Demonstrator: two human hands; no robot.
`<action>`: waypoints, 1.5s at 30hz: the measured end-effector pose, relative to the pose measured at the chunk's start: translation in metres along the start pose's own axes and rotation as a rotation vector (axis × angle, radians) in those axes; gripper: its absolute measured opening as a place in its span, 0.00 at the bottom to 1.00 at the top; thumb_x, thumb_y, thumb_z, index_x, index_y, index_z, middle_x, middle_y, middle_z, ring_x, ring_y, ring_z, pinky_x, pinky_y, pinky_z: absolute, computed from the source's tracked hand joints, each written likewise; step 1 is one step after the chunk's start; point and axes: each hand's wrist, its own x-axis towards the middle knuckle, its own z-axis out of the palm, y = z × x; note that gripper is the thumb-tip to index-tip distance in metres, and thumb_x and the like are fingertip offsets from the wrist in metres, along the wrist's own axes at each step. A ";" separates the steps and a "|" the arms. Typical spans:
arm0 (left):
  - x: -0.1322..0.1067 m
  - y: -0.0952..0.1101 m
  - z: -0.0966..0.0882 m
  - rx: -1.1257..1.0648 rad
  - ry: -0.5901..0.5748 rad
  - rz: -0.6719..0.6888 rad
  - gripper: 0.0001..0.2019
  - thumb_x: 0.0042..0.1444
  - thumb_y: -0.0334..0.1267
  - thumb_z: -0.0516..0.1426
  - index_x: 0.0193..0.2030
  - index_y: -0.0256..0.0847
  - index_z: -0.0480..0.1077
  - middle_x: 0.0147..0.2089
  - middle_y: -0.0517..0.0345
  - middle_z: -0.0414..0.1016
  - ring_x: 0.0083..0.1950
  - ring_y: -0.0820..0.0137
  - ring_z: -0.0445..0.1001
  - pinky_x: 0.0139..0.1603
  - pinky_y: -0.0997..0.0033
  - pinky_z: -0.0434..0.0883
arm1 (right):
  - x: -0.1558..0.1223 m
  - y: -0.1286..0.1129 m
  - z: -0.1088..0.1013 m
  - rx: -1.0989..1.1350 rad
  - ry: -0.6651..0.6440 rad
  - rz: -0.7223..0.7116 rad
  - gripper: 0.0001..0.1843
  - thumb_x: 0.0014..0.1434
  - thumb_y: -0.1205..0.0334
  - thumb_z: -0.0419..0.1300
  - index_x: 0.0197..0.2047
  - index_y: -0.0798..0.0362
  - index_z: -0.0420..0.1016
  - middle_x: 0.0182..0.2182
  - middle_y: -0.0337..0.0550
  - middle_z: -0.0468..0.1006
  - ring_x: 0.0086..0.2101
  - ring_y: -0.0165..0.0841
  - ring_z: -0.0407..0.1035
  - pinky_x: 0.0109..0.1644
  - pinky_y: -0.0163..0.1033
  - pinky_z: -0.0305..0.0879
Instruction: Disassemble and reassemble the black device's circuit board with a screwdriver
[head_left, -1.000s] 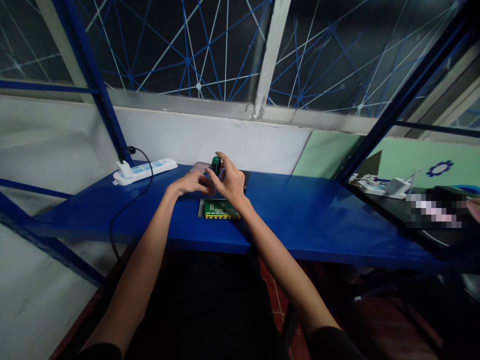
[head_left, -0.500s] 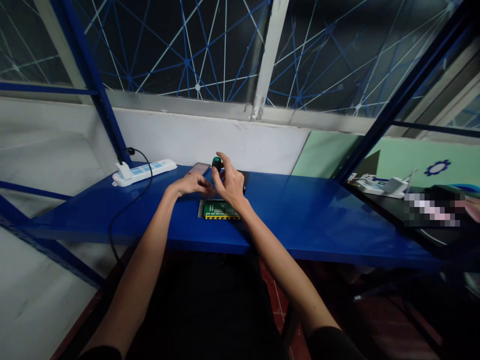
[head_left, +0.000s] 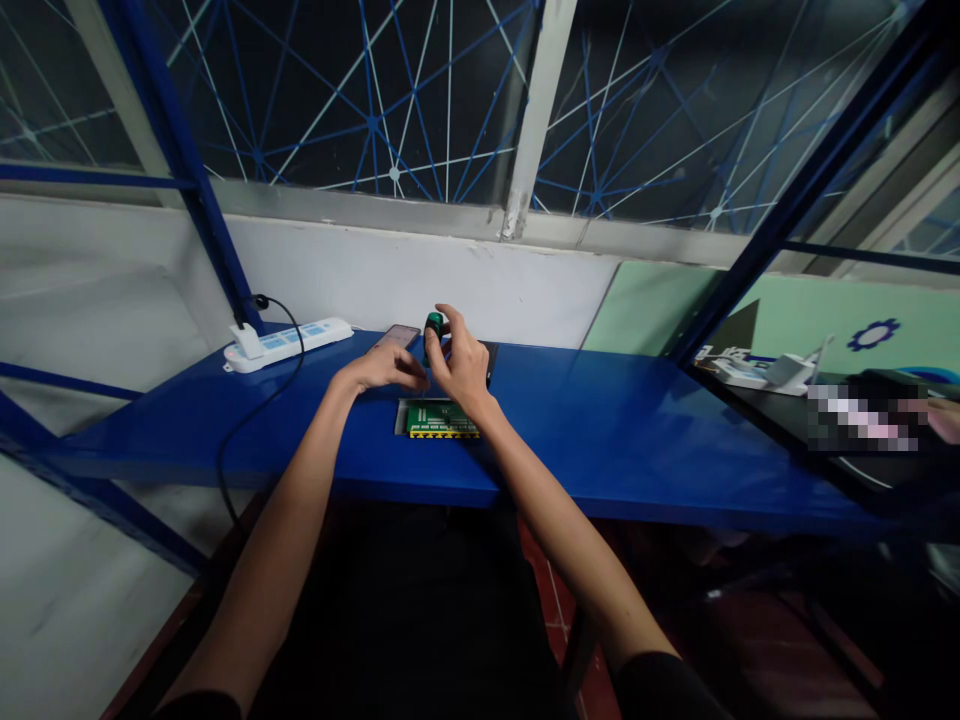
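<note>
Head view. I see the right hand (head_left: 459,366) clamped around a green-handled screwdriver (head_left: 433,325), held upright with the handle top showing above the fingers. The tool stands over the far edge of a green circuit board (head_left: 439,420), which lies flat on the blue counter (head_left: 622,425) near its front edge. The left hand (head_left: 385,367) rests just left of the shaft, fingertips drawn towards it; I cannot tell whether they grip anything. A phone (head_left: 398,336) lies behind the left hand. A white power strip (head_left: 289,342) sits well to the left at the back, its black cable (head_left: 251,425) hanging over the front edge.
</note>
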 end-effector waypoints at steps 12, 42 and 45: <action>0.000 -0.002 0.001 -0.035 -0.047 0.006 0.09 0.44 0.37 0.66 0.32 0.34 0.79 0.33 0.48 0.81 0.35 0.65 0.77 0.39 0.68 0.72 | 0.000 -0.002 -0.001 0.018 0.013 -0.007 0.24 0.69 0.51 0.45 0.61 0.54 0.63 0.34 0.46 0.80 0.27 0.33 0.71 0.32 0.38 0.62; 0.000 0.002 0.002 -0.075 0.005 0.012 0.10 0.40 0.34 0.67 0.32 0.35 0.78 0.33 0.53 0.81 0.38 0.66 0.77 0.44 0.68 0.73 | -0.001 0.000 -0.001 -0.022 -0.074 -0.024 0.26 0.69 0.51 0.44 0.66 0.53 0.56 0.41 0.49 0.80 0.31 0.34 0.73 0.34 0.39 0.64; 0.000 0.002 0.002 -0.068 0.005 0.012 0.11 0.40 0.35 0.68 0.32 0.35 0.78 0.34 0.51 0.82 0.38 0.65 0.78 0.45 0.68 0.73 | -0.001 -0.001 -0.002 -0.017 -0.068 -0.026 0.26 0.69 0.52 0.43 0.65 0.54 0.57 0.39 0.49 0.80 0.31 0.34 0.73 0.33 0.39 0.64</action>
